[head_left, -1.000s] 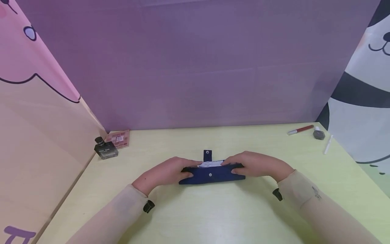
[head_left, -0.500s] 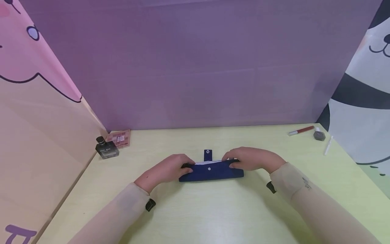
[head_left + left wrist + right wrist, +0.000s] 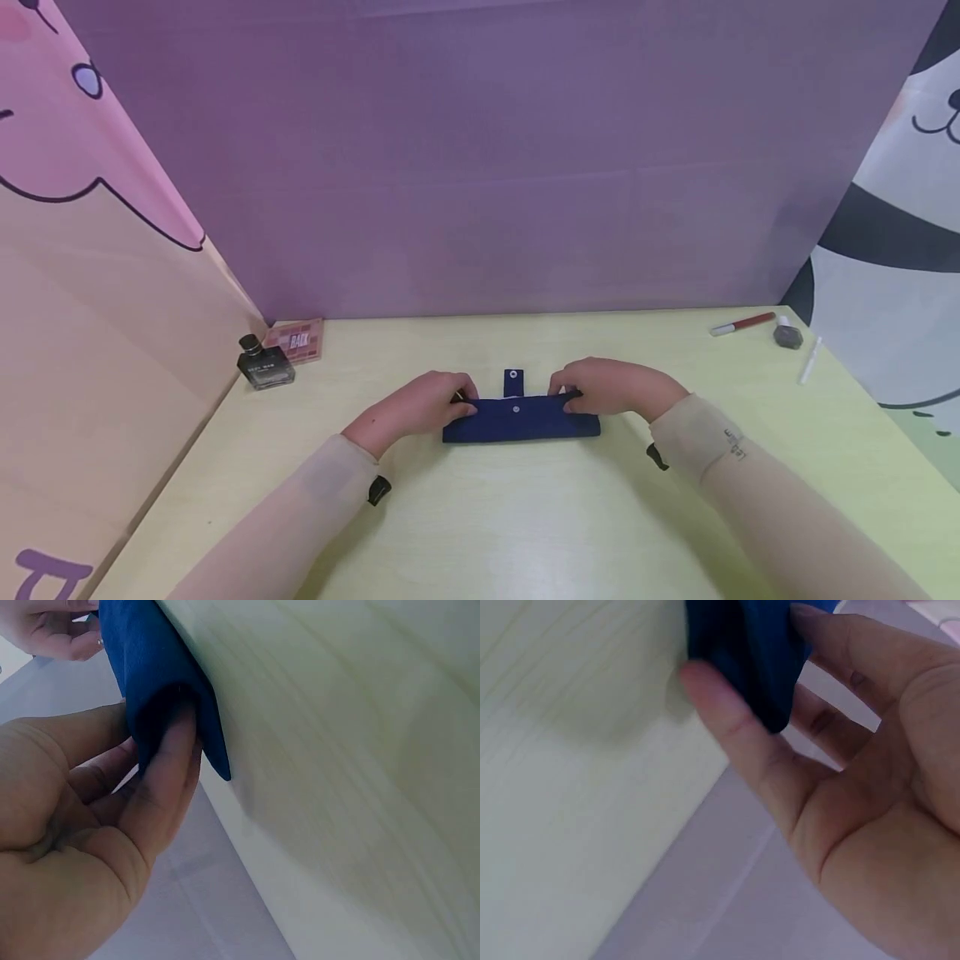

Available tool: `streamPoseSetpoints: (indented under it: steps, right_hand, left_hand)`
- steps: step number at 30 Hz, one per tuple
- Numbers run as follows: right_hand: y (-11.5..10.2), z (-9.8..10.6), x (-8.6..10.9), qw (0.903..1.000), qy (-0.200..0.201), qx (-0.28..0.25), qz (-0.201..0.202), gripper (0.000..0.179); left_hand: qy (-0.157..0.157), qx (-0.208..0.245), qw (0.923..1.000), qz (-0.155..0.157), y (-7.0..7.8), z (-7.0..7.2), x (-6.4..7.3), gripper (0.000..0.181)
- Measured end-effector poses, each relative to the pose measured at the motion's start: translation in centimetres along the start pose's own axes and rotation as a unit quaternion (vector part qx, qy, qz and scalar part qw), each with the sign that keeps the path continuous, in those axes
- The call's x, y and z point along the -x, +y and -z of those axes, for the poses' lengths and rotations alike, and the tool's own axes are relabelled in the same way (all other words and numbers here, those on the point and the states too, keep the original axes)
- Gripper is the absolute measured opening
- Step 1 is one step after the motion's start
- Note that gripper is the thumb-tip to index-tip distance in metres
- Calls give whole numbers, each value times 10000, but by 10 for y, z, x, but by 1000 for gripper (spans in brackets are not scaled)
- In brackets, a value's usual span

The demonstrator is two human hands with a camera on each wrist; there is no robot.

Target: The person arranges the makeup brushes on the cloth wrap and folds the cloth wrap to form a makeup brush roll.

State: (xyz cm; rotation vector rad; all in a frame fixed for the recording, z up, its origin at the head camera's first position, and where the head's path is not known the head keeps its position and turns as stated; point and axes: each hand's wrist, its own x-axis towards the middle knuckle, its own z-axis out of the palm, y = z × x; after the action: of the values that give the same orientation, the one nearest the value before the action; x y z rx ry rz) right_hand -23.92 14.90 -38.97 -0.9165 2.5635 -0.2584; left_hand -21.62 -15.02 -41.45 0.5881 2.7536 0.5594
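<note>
A navy blue fabric pouch [image 3: 517,422], folded long and narrow, lies across the middle of the table. Its short strap [image 3: 513,382] with a metal snap points away from me, and a matching snap sits on the front face. At the left end my left hand [image 3: 423,408] pinches the top edge; in the left wrist view a finger reaches into the open fold [image 3: 161,712]. My right hand [image 3: 617,387] pinches the other end between thumb and fingers. In the right wrist view, one finger lies along the blue cloth [image 3: 761,660]. Only a thin sliver of pale lining shows.
A dark perfume bottle [image 3: 266,364] stands at the back left beside a pink palette box [image 3: 297,340]. At the back right lie a red and white tube [image 3: 742,323], a small dark bottle [image 3: 787,334] and a thin white stick [image 3: 810,361]. A purple cloth wall [image 3: 480,167] rises behind the table.
The pouch's front flap has come up and back under both hands, covering most of the pale lining. Both hands have moved slightly away from me, the right one also leftward.
</note>
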Motion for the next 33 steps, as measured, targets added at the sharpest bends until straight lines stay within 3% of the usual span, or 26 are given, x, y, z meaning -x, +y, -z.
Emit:
streamPoseSetpoints:
  steps: [6, 12, 17, 20, 24, 33]
  right_hand:
    - [-11, -5, 2, 9953, 352, 882, -177, 31]
    - [-17, -9, -1, 9911, 604, 1182, 3, 27]
    - [-15, -17, -13, 9967, 727, 285, 205, 28]
    - [-13, -20, -20, 9968, 627, -493, -5, 44]
    - [-12, -22, -26, 9917, 497, -1139, -333, 64]
    - [-16, -23, -43, 9758, 353, -2048, -675, 83]
  left_hand:
    - [123, -145, 9998, -14, 1, -2, -2, 23]
    - [532, -787, 9938, -569, 8, -7, 4, 28]
    - [694, -1054, 9875, -942, 16, -8, 7, 29]
    - [756, -1218, 9841, -1045, 19, -10, 7, 29]
    - [780, -1352, 9818, -1086, 23, -13, 9, 29]
    - [460, -1421, 9846, -904, 34, -15, 18, 42]
